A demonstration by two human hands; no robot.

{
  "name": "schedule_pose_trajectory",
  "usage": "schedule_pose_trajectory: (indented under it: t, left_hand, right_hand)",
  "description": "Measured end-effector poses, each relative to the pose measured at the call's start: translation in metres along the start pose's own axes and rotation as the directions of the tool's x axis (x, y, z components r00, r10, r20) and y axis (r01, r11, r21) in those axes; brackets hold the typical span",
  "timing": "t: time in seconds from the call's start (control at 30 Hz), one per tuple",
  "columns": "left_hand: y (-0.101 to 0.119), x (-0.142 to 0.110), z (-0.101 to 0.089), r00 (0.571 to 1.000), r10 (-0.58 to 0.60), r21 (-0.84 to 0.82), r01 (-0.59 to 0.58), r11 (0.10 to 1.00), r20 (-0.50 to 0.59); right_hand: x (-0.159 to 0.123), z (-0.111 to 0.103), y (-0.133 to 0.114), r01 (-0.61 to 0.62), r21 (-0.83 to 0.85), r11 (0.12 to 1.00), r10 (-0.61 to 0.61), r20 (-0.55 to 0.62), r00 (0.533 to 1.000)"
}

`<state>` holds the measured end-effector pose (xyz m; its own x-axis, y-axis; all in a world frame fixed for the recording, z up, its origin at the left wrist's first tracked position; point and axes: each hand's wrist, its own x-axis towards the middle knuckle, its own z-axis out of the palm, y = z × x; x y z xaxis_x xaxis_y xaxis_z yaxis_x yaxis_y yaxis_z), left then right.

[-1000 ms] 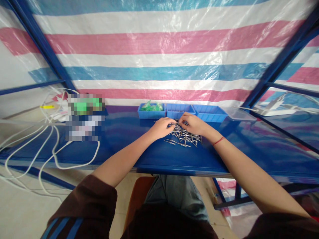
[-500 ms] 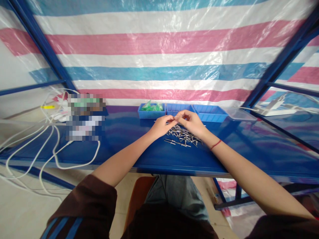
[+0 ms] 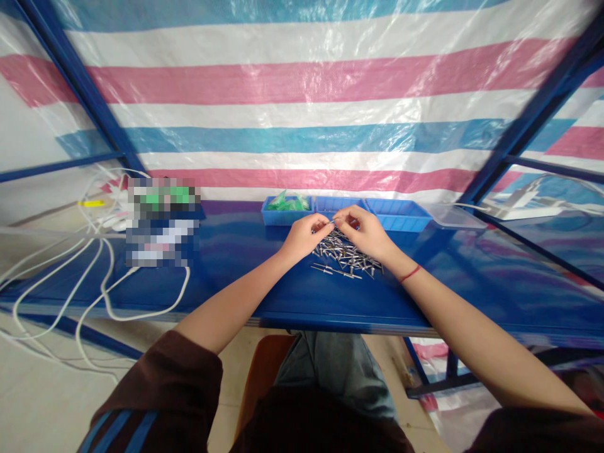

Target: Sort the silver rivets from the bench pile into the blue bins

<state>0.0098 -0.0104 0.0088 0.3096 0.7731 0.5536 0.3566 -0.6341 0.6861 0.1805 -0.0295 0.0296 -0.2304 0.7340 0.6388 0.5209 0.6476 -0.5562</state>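
Note:
A heap of metal blind rivets (image 3: 346,253) lies on the blue tabletop (image 3: 283,296), with a few loose ones at its near edge. Over the far side of the heap, my left hand (image 3: 307,236) and my right hand (image 3: 362,231) meet fingertip to fingertip. Between their pinched fingers shows a small piece of shiny metal, a rivet (image 3: 333,221) by its look. Both hands are closed on it, and the fingertips hide most of it. A red cord circles my right wrist.
Behind the hands stand three joined blue bins; the left bin (image 3: 285,218) holds green plastic bags (image 3: 287,202), the right bin (image 3: 401,220) is beside it. A clear plastic lid (image 3: 455,217) lies to the right. White cables (image 3: 111,296) loop across the table's left end.
The hands have shifted slightly and their fingertips have drawn a little apart, so the metal piece between them now shows. The heap looks the same.

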Motion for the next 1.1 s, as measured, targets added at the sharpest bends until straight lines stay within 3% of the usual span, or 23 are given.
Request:
schedule_pose_trajectory:
  t: [0.23, 0.37, 0.5, 0.6, 0.73, 0.83, 0.9, 1.0, 1.1]
  left_hand:
    - [0.002, 0.000, -0.001, 0.997, -0.035, 0.009, 0.036, 0.999, -0.067]
    - [-0.003, 0.001, -0.001, 0.997, -0.048, 0.054, 0.051, 0.997, -0.054]
    - [-0.007, 0.000, -0.001, 0.999, 0.039, 0.281, -0.044, 0.959, 0.025]
    - [-0.007, -0.003, -0.001, 0.993, 0.042, 0.447, -0.087, 0.890, 0.110]
    - [-0.008, -0.008, -0.001, 0.975, -0.042, 0.533, -0.083, 0.842, 0.217]
    - [-0.008, -0.008, -0.001, 0.962, -0.073, 0.540, -0.083, 0.837, 0.262]
    - [-0.007, -0.008, -0.002, 0.959, -0.080, 0.550, -0.087, 0.831, 0.272]
    - [-0.005, -0.008, -0.004, 0.954, -0.090, 0.590, -0.101, 0.801, 0.285]
    - [-0.003, -0.007, -0.005, 0.948, -0.101, 0.623, -0.116, 0.774, 0.301]
  right_hand:
    - [0.001, 0.001, 0.003, 0.104, -0.156, 0.982, -0.093, 0.077, 0.993]
    - [0.009, 0.001, 0.013, 0.107, -0.293, 0.950, -0.121, -0.030, 0.992]
    - [0.018, -0.006, 0.033, -0.017, -0.506, 0.862, -0.078, -0.166, 0.983]
    - [0.020, -0.010, 0.046, -0.072, -0.627, 0.776, -0.016, -0.134, 0.991]
    - [0.019, -0.012, 0.045, -0.045, -0.612, 0.790, -0.040, -0.124, 0.991]
    - [0.018, -0.013, 0.037, 0.009, -0.566, 0.824, -0.039, -0.041, 0.998]
    - [0.017, -0.014, 0.033, 0.060, -0.534, 0.843, -0.017, 0.085, 0.996]
    - [0.014, -0.016, 0.034, 0.140, -0.496, 0.857, 0.018, 0.301, 0.953]
    - [0.011, -0.016, 0.038, 0.185, -0.479, 0.858, 0.033, 0.410, 0.911]
